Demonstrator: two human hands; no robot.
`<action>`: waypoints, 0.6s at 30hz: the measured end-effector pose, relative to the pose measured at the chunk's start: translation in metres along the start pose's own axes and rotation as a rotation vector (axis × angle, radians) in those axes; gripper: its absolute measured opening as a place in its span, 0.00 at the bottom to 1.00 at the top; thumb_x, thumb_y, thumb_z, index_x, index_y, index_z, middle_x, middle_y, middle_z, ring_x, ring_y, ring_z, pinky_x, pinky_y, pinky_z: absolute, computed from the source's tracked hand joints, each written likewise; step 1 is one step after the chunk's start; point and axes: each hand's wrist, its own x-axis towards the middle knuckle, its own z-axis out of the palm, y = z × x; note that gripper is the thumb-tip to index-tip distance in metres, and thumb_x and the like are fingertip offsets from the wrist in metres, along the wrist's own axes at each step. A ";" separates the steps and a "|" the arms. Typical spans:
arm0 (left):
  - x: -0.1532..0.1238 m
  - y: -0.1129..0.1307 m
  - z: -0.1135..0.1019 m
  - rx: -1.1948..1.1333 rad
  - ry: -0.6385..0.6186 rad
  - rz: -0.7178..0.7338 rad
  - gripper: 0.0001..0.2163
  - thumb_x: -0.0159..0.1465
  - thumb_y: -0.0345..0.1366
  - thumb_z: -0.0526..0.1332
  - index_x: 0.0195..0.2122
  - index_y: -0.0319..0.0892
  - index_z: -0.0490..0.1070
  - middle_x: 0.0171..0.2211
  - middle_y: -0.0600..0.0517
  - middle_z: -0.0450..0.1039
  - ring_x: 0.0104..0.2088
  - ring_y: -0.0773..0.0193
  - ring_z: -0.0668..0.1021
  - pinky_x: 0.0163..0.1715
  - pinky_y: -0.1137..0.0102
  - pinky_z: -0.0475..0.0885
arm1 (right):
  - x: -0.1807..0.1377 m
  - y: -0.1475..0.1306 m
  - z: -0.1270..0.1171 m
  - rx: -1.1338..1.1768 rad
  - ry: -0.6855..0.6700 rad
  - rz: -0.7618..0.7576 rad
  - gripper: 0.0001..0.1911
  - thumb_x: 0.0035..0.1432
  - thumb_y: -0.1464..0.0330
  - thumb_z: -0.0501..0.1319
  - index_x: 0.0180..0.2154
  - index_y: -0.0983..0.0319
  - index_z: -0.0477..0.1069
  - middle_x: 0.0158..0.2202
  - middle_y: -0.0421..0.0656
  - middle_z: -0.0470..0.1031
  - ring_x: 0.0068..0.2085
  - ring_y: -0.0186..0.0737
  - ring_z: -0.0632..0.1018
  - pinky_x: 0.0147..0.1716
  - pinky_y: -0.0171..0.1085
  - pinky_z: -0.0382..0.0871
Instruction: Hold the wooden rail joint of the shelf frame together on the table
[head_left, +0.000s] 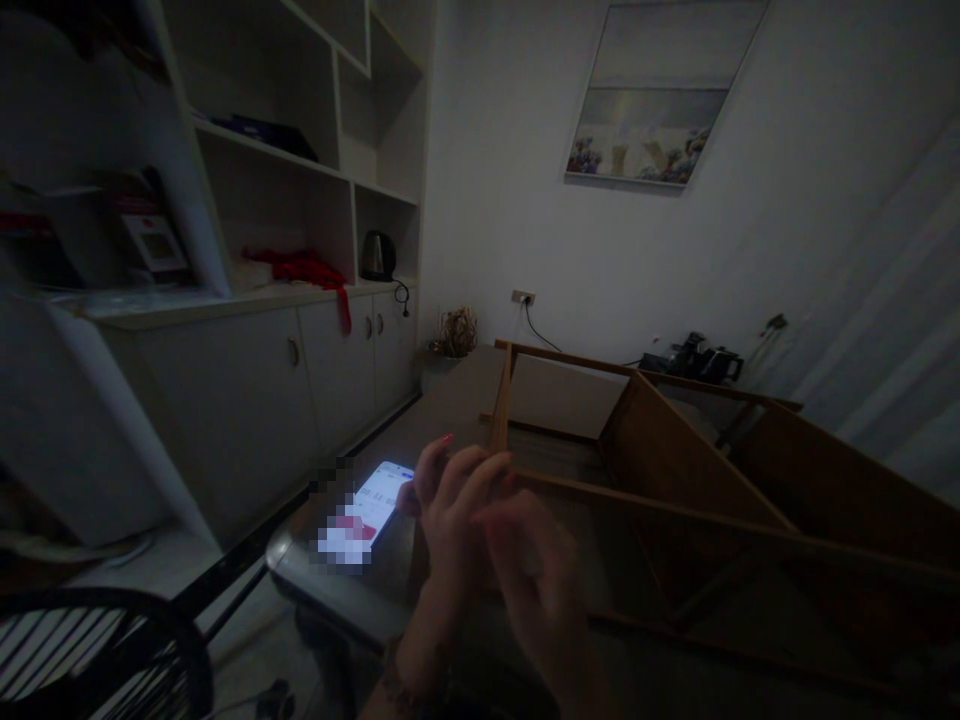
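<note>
My left hand (457, 505) is raised over the near end of the table, its fingers bent and apart, with nothing visible in them. A bracelet circles that wrist. Just left of the fingers lies a lit phone (380, 508), screen up, showing a row of digits. Close beside the left hand, and partly overlapping it, is my right hand (538, 580), its thumb and fingers curved with a gap between them. I see nothing held there, though dim light obscures the fingertips. Beyond both hands, a brown wooden frame (637, 500) with slanted panels lies on the table (442, 405).
White cabinets (225, 380) line the left wall, with a kettle (378, 256) and red cloth (307, 268) on top. A black round-rimmed wire object (112, 610) stands low at left. Dark appliances (701, 360) sit at the far right. A picture (660, 95) hangs on the wall.
</note>
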 end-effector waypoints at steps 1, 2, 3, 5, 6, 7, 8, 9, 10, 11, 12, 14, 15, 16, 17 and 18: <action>-0.001 0.000 0.000 0.001 -0.003 -0.001 0.07 0.67 0.35 0.62 0.44 0.49 0.78 0.39 0.51 0.78 0.56 0.53 0.68 0.51 0.61 0.63 | 0.000 -0.001 0.003 0.043 0.004 0.027 0.09 0.71 0.66 0.55 0.38 0.57 0.72 0.33 0.37 0.76 0.34 0.32 0.77 0.34 0.30 0.70; -0.001 -0.001 0.000 0.000 -0.003 0.002 0.07 0.68 0.35 0.62 0.44 0.50 0.78 0.39 0.51 0.78 0.56 0.53 0.68 0.51 0.61 0.63 | -0.001 -0.001 0.005 0.068 0.024 0.045 0.10 0.72 0.66 0.55 0.37 0.58 0.71 0.32 0.37 0.75 0.32 0.31 0.77 0.32 0.29 0.70; -0.002 -0.001 -0.001 -0.002 -0.001 0.007 0.07 0.68 0.34 0.61 0.44 0.50 0.78 0.39 0.51 0.78 0.56 0.53 0.68 0.51 0.61 0.63 | -0.002 -0.002 0.008 0.078 0.051 0.051 0.11 0.72 0.66 0.54 0.36 0.58 0.71 0.30 0.36 0.74 0.31 0.31 0.76 0.30 0.29 0.69; -0.002 -0.002 -0.002 -0.003 -0.010 0.012 0.07 0.68 0.34 0.61 0.45 0.50 0.77 0.40 0.52 0.77 0.56 0.53 0.68 0.51 0.61 0.63 | -0.004 -0.001 0.013 0.057 0.092 0.034 0.13 0.73 0.67 0.52 0.34 0.59 0.69 0.28 0.36 0.72 0.28 0.30 0.74 0.28 0.29 0.67; -0.002 -0.002 -0.002 -0.001 -0.024 0.013 0.07 0.68 0.34 0.61 0.45 0.50 0.77 0.41 0.52 0.77 0.56 0.54 0.68 0.50 0.61 0.62 | -0.004 -0.001 0.015 0.027 0.101 0.014 0.14 0.73 0.68 0.51 0.33 0.59 0.67 0.28 0.36 0.70 0.28 0.30 0.73 0.28 0.29 0.66; -0.001 -0.002 -0.002 0.003 -0.034 0.013 0.07 0.68 0.34 0.61 0.45 0.50 0.77 0.41 0.52 0.77 0.56 0.54 0.68 0.50 0.61 0.62 | -0.005 0.000 0.017 -0.019 0.105 -0.012 0.14 0.73 0.68 0.50 0.32 0.59 0.66 0.28 0.37 0.70 0.28 0.30 0.73 0.28 0.29 0.66; -0.001 -0.001 -0.002 0.004 -0.034 0.014 0.07 0.69 0.35 0.61 0.45 0.50 0.77 0.41 0.52 0.77 0.56 0.54 0.68 0.50 0.61 0.62 | -0.004 -0.001 0.017 -0.078 0.104 -0.041 0.15 0.73 0.69 0.49 0.32 0.59 0.66 0.29 0.38 0.69 0.29 0.31 0.73 0.28 0.30 0.65; 0.000 -0.001 -0.002 0.005 -0.027 0.013 0.07 0.69 0.36 0.60 0.45 0.49 0.77 0.41 0.52 0.78 0.55 0.54 0.68 0.50 0.61 0.62 | -0.003 -0.001 0.018 -0.149 0.099 -0.072 0.15 0.73 0.69 0.49 0.32 0.59 0.65 0.29 0.39 0.69 0.30 0.33 0.73 0.29 0.32 0.64; 0.000 -0.001 -0.001 0.004 -0.014 0.014 0.07 0.70 0.37 0.59 0.44 0.49 0.77 0.40 0.51 0.78 0.55 0.54 0.68 0.50 0.62 0.62 | -0.001 -0.002 0.018 -0.227 0.093 -0.106 0.15 0.73 0.69 0.48 0.32 0.60 0.65 0.29 0.40 0.69 0.30 0.34 0.72 0.29 0.33 0.63; 0.001 -0.001 0.000 0.003 0.005 0.016 0.08 0.70 0.37 0.58 0.43 0.49 0.77 0.39 0.51 0.78 0.55 0.54 0.68 0.50 0.62 0.62 | 0.001 -0.004 0.017 -0.308 0.086 -0.138 0.16 0.73 0.69 0.47 0.31 0.60 0.64 0.29 0.41 0.69 0.30 0.35 0.71 0.29 0.35 0.62; 0.001 0.000 0.001 0.002 0.025 0.020 0.08 0.70 0.38 0.58 0.43 0.49 0.77 0.38 0.51 0.78 0.55 0.54 0.68 0.50 0.62 0.62 | 0.003 -0.005 0.016 -0.383 0.078 -0.165 0.16 0.73 0.70 0.47 0.31 0.60 0.64 0.28 0.41 0.69 0.30 0.37 0.70 0.29 0.36 0.61; 0.002 0.000 0.002 0.002 0.045 0.021 0.08 0.71 0.38 0.58 0.42 0.49 0.78 0.37 0.52 0.78 0.54 0.54 0.69 0.50 0.61 0.62 | 0.006 -0.007 0.013 -0.489 0.065 -0.199 0.16 0.73 0.70 0.47 0.30 0.59 0.63 0.26 0.41 0.68 0.29 0.38 0.68 0.29 0.38 0.58; 0.002 0.000 0.002 0.001 0.048 0.019 0.08 0.70 0.38 0.58 0.42 0.50 0.78 0.37 0.52 0.78 0.54 0.54 0.69 0.50 0.61 0.62 | 0.006 -0.008 0.012 -0.512 0.061 -0.205 0.16 0.73 0.69 0.48 0.30 0.59 0.63 0.26 0.41 0.68 0.28 0.38 0.67 0.29 0.39 0.58; 0.003 0.001 0.002 -0.001 0.050 0.018 0.08 0.70 0.38 0.58 0.41 0.49 0.78 0.37 0.52 0.78 0.53 0.54 0.70 0.50 0.61 0.62 | 0.006 -0.008 0.010 -0.519 0.055 -0.201 0.16 0.73 0.68 0.49 0.30 0.59 0.64 0.26 0.41 0.69 0.29 0.38 0.67 0.30 0.39 0.58; 0.003 0.001 0.002 -0.002 0.048 0.017 0.08 0.70 0.38 0.58 0.41 0.49 0.78 0.37 0.52 0.78 0.53 0.54 0.70 0.50 0.61 0.62 | 0.006 -0.008 0.009 -0.512 0.050 -0.196 0.15 0.73 0.68 0.49 0.31 0.59 0.65 0.27 0.41 0.69 0.29 0.39 0.67 0.30 0.39 0.58; 0.003 0.001 0.001 -0.003 0.041 0.015 0.07 0.70 0.37 0.59 0.41 0.49 0.78 0.37 0.52 0.78 0.53 0.54 0.70 0.50 0.61 0.62 | 0.005 -0.007 0.009 -0.499 0.046 -0.192 0.15 0.73 0.68 0.50 0.32 0.59 0.65 0.27 0.40 0.69 0.30 0.39 0.68 0.31 0.38 0.58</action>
